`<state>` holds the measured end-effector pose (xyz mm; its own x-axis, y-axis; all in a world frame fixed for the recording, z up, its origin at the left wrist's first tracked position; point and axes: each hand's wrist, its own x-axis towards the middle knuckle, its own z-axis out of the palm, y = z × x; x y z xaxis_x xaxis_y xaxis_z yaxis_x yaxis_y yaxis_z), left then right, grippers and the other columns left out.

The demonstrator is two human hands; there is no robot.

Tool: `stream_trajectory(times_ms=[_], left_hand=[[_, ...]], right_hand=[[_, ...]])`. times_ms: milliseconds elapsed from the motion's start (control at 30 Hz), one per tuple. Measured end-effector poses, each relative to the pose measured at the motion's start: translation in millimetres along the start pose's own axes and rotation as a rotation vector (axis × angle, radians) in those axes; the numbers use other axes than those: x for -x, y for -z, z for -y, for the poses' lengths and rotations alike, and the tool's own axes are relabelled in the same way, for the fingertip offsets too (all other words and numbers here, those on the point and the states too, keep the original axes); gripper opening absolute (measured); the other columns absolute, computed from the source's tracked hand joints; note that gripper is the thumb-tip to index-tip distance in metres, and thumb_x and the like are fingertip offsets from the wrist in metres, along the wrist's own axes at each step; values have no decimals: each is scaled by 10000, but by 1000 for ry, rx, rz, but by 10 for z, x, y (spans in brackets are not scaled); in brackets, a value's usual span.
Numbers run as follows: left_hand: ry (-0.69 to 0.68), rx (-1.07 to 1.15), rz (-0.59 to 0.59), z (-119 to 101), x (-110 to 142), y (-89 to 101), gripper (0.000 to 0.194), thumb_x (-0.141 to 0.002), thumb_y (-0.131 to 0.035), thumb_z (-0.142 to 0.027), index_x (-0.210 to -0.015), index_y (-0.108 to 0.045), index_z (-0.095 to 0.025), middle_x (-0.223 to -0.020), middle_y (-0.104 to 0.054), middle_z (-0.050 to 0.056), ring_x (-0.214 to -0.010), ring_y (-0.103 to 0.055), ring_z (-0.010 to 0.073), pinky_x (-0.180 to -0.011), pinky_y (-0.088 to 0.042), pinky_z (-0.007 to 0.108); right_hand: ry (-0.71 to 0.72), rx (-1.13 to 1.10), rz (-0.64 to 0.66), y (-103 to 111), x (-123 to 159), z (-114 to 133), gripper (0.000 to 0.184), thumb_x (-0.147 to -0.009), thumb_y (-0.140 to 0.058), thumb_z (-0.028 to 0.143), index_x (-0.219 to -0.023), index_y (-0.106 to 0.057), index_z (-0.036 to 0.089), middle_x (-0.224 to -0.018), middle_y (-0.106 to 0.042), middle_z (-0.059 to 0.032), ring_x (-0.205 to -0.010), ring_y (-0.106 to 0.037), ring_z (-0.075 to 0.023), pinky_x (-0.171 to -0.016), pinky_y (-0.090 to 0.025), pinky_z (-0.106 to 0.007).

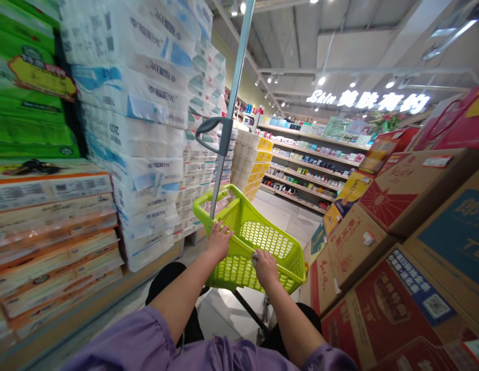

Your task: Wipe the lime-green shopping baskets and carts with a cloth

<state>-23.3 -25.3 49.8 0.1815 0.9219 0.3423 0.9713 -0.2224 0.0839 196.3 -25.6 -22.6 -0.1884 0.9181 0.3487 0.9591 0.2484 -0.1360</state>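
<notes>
A bright green plastic shopping basket [243,265] with perforated walls sits in front of me on a dark wheeled frame. Its inside looks bare where I can see it. My left hand [219,240] rests on the basket's near rim beside the grey metal pole [239,67], fingers stretched out and slightly apart. Farther right along that rim, my right hand [266,268] is closed around a small crumpled grey cloth [255,257], pressed against the basket edge. A dark grey handle [214,135] is fixed partway up the pole.
Tall stacks of wrapped tissue packs [150,134] line the left, beside green packages [26,93]. Cardboard cartons [409,190] pile up close on the right. An aisle floor [283,216] runs between them toward shelves of small cosmetics [312,165].
</notes>
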Motion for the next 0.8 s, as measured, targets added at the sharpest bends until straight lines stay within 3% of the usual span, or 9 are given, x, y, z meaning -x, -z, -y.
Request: stream_trajectory(times_ms=[267,533,633,800], left_hand=[[-36,-1,-9,-51,14,9,481,-795,-514,-226,-1271,-578,-263,-1360,-538,58,-1394,-278,309,-1171,-151,549],[-38,-11,12,-83,29,32,503,-780,-519,-237,-1281,-571,-240,-1379,-526,72,-1401,-267,306,-1170,-162,541],[-52,-3,8,-60,74,39,523,-782,-519,-235,-1303,-554,-227,-1399,-508,77,-1412,-246,298,-1180,-157,514],[-22,-3,14,-71,114,61,533,-777,-528,-240,-1309,-552,-223,-1399,-509,84,-1418,-227,319,-1177,-151,527]], right_hand=[[-93,-52,-44,-46,-19,119,271,-913,-435,185,-1117,-612,215,-1040,-643,-84,-987,-543,-217,-844,-353,-317],[32,-359,-139,-81,-295,547,360,-905,-434,189,-1257,-505,169,-1147,-622,-98,-1047,-562,-199,-910,-397,-294],[105,-344,-156,-109,-202,403,311,-904,-430,177,-1193,-542,205,-1139,-619,-70,-1056,-547,-190,-927,-388,-303],[34,-214,-107,-83,-29,36,253,-937,-423,210,-1126,-589,198,-1044,-640,-71,-1008,-557,-199,-896,-371,-303]])
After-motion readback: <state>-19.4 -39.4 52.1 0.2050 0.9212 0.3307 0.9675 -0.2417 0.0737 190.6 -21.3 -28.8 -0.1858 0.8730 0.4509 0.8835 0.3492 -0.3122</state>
